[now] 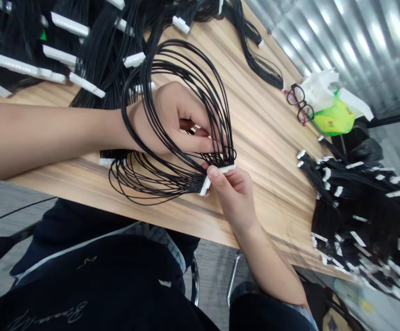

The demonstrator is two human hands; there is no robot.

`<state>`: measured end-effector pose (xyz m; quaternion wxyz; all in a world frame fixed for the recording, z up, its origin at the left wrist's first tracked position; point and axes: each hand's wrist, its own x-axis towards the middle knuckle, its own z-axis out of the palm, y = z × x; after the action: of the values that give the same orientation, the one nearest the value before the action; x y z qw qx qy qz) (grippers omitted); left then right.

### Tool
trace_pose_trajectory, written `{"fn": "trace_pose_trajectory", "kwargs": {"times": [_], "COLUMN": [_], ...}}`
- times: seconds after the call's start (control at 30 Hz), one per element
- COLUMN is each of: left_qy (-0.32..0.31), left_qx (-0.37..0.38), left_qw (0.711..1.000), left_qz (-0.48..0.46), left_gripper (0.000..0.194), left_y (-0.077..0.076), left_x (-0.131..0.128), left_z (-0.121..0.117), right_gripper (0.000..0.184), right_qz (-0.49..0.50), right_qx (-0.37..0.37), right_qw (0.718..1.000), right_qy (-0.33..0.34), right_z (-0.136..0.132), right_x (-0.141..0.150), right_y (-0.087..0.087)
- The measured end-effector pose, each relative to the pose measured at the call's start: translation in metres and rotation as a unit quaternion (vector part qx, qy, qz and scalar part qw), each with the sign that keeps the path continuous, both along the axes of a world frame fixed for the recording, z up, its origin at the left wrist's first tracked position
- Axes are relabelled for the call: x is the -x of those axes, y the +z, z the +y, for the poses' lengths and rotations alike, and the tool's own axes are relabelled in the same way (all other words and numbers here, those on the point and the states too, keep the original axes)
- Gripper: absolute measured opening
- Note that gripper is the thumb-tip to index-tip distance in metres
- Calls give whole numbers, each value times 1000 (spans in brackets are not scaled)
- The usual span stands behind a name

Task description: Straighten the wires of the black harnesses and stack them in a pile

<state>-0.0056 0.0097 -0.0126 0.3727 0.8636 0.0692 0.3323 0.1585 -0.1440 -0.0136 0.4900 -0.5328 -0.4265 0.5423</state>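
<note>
The right hand [234, 195] pinches a white multi-pin connector [207, 185] between thumb and fingertips, just below the left hand. Black wires [186, 64] fan out from it in long loose loops. The left hand [167, 117] curls around these loops, with thumb and fingers pinching several strands and one loop lying across its wrist. So far, the connector end is gathered tight, while the loops stay open and unbundled. A second white connector [106, 161] lies under the left wrist on the wood-grain bench [272, 161]. Beyond the left hand lies a heap of harnesses [58, 55]; past the right hand lies another [351, 202]. Farther off sit eyeglasses [300, 103] and a green packet [334, 118].
</note>
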Motion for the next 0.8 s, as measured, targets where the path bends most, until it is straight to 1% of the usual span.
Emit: {"fn": "trace_pose_trajectory", "kwargs": {"times": [0.1,0.17,0.27,0.33,0.4,0.47,0.53,0.67,0.73,0.8], "left_qy": [7,25,93,148,184,201,206,191,200,230], "left_qx": [6,24,96,148,170,166,161,146,102,5], "left_qw": [1000,999,990,972,957,951,952,966,972,970], "left_qz": [-8,-5,51,105,146,163,160,97,73,72], "left_gripper": [27,23,20,24,29,35,37,40,42,40], "left_y": [0,2,7,10,12,12,12,13,13,11], "left_x": [-3,-4,-4,-3,-2,-1,0,5,6,7], "left_z": [0,-1,-3,-5,-7,-10,-13,-16,-15,-14], "right_gripper": [30,31,30,29,30,31,30,30,31,32], "right_qz": [-10,-19,-48,-83,-122,-150,-161,-142,-139,-142], "right_qx": [1,-11,-60,-106,-144,-164,-171,-172,-163,-156], "right_qw": [1000,998,987,970,949,935,930,928,928,929], "right_qy": [-22,-59,-144,-204,-252,-277,-284,-300,-306,-304], "right_z": [-1,-1,4,9,13,16,17,16,16,15], "right_x": [-1,-3,-9,-14,-16,-16,-15,-11,-11,-12], "right_y": [-3,-5,-8,-9,-10,-10,-10,-9,-9,-9]}}
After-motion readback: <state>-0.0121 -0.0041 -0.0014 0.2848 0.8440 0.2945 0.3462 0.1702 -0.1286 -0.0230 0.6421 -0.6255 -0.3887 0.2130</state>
